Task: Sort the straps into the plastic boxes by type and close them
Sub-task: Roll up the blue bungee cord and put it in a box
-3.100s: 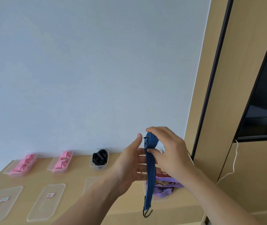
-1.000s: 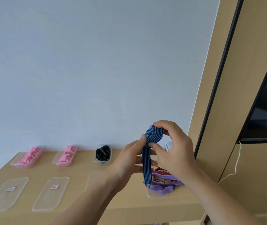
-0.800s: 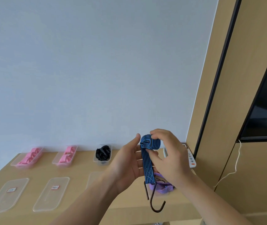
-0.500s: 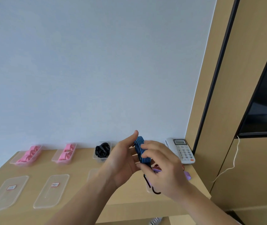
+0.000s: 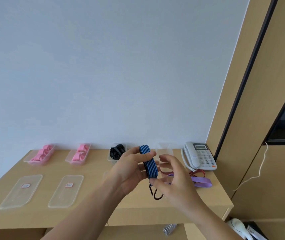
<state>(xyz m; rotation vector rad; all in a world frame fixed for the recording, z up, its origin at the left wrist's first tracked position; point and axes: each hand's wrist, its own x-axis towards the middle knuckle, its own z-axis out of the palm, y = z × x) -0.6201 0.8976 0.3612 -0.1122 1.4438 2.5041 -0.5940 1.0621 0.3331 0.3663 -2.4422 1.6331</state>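
My left hand [image 5: 127, 168] grips a folded blue striped strap [image 5: 150, 162] above the wooden table [image 5: 93, 187]; its dark metal hook [image 5: 156, 194] dangles below. My right hand [image 5: 174, 181] pinches the strap's lower end beside the hook, other fingers spread. Against the wall stand two clear boxes of pink straps [image 5: 40, 155] [image 5: 79, 155], one box of black straps [image 5: 117, 152] and an empty clear box [image 5: 164, 149]. A purple strap [image 5: 201, 181] and a red strap [image 5: 197, 174] lie on the table to the right.
Two clear lids with red labels [image 5: 21, 190] [image 5: 66, 190] lie flat at the front left. A white desk phone [image 5: 198, 157] sits at the table's far right by a tall wooden cabinet [image 5: 266, 118]. A white cord [image 5: 259, 170] hangs down the cabinet.
The long hanging blue strap has been wound into a short bundle and lowered. My right hand has shifted from the top of the bundle down to its lower end by the hook.
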